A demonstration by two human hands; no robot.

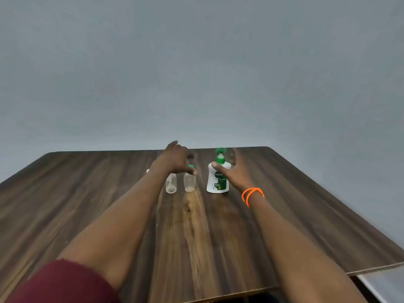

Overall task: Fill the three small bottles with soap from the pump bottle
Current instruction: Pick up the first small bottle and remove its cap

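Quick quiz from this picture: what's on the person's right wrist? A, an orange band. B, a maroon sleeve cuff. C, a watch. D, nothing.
A: a looped orange band circles the wrist just behind the right hand, which reaches beside the pump bottle.

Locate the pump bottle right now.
In the head view the pump bottle stands upright on the wooden table, right of centre, just right of the clear small bottles, with the right hand open beside it.
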